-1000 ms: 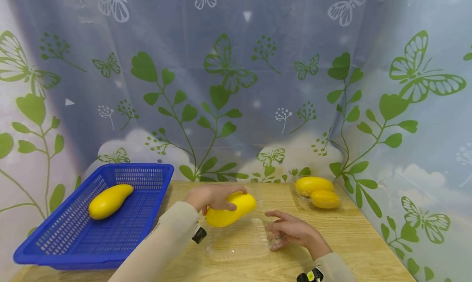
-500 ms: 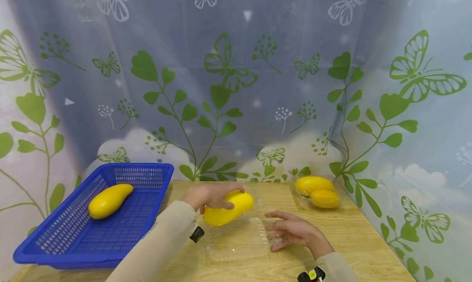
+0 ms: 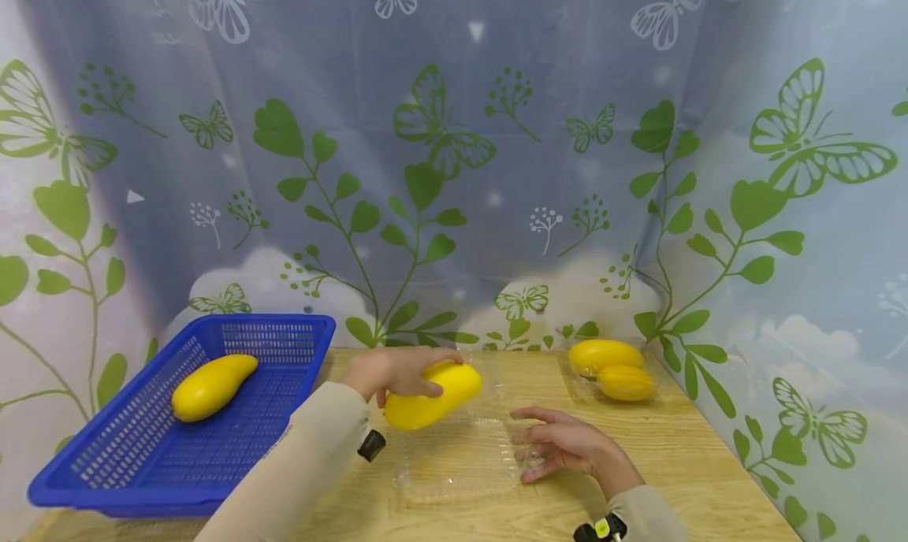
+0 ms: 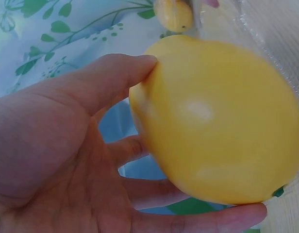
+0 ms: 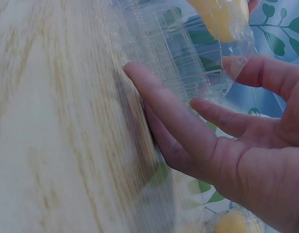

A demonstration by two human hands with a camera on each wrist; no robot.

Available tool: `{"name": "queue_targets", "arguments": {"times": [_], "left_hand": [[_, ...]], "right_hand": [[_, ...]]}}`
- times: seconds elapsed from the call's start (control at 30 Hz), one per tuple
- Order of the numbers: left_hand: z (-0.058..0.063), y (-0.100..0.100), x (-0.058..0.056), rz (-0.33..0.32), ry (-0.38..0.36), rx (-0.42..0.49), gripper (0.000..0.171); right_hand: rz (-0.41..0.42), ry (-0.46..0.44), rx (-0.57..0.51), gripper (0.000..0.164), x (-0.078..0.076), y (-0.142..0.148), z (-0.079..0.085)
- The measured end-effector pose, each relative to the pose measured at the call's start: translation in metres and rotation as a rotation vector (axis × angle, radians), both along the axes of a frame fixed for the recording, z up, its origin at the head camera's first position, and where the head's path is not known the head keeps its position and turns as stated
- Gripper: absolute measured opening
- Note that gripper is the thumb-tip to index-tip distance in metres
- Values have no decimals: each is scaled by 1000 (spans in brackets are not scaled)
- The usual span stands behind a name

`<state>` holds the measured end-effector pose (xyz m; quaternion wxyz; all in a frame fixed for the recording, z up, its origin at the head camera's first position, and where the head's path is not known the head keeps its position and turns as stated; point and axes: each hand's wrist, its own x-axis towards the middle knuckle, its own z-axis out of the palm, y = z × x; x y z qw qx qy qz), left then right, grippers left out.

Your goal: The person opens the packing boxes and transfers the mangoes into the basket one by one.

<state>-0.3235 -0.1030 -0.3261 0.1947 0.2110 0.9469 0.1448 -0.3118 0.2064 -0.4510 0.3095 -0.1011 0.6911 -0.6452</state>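
Note:
My left hand (image 3: pixel 400 373) grips a large yellow mango (image 3: pixel 440 396), thumb on one side and fingers underneath, as the left wrist view shows. A small green spot marks one end of the mango (image 4: pixel 217 126). It is held over the back part of a clear plastic clamshell box (image 3: pixel 457 463), whose lid stands open toward the back. At the box's right side, my right hand (image 3: pixel 563 443) has its fingers spread and fairly straight, fingertips at the wall. The right wrist view shows these fingers along the ridged clear side of the box (image 5: pixel 174 53).
A blue plastic basket (image 3: pixel 294 439) stands at the left with another yellow mango (image 3: pixel 213 388) inside. Two yellow fruits (image 3: pixel 606 358) lie in clear packaging at the back right of the wooden table (image 3: pixel 681 479). A patterned curtain (image 3: pixel 454 235) hangs behind.
My left hand has drifted slightly to the left and a little upward with the mango still in its grip. The right hand stays almost where it was at the box.

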Motion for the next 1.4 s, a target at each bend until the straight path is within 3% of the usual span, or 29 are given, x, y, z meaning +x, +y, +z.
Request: {"name": "queue_targets", "arguments": {"times": [0.33, 0.87, 1.4], "left_hand": [[9, -12, 2, -1, -17, 64, 56], [18, -17, 8, 20, 49, 25, 56], [22, -28, 9, 37, 24, 57, 56]], "right_hand": [[17, 4, -17, 69, 0, 1, 0], [7, -2, -15, 69, 1, -1, 0], [7, 1, -15, 67, 1, -1, 0]]}}
